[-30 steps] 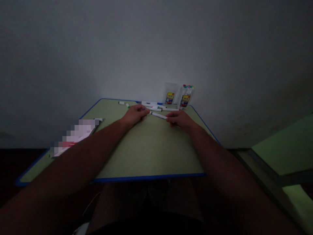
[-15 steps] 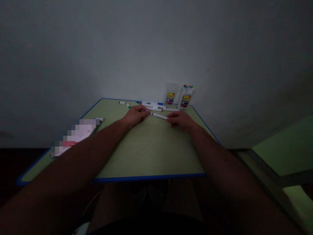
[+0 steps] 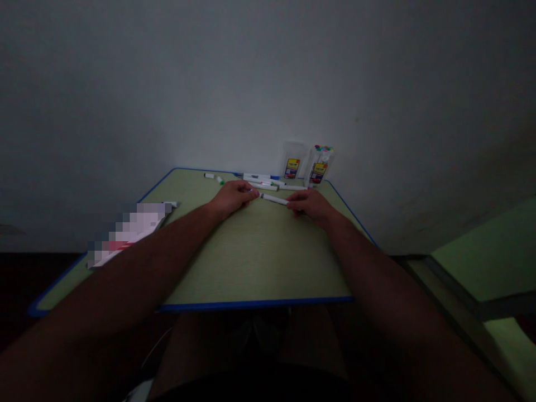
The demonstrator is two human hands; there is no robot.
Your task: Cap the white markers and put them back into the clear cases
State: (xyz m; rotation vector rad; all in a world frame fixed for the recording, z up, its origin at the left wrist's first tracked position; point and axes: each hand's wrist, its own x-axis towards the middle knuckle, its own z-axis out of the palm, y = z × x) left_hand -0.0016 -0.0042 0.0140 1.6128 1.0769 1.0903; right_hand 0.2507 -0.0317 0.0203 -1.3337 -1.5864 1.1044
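Above the table's far middle, my right hand is closed on one end of a white marker. The marker's dark-ringed end points left, towards my left hand. Pinched between that hand's thumb and fingers is a small marker cap, white with a bit of blue and mostly covered by the fingers. A narrow gap lies between the marker's end and my left fingertips. Behind both hands, several white markers lie in a loose group.
Two clear plastic cases stand by the wall: one case and a second case with colourful-tipped pens. Small marker pieces lie at the back left. A blurred-out packet rests on the left of the blue-edged table.
The marker in my right hand has shifted very slightly right, away from the left fingertips. My left hand has barely moved and keeps its pinch.
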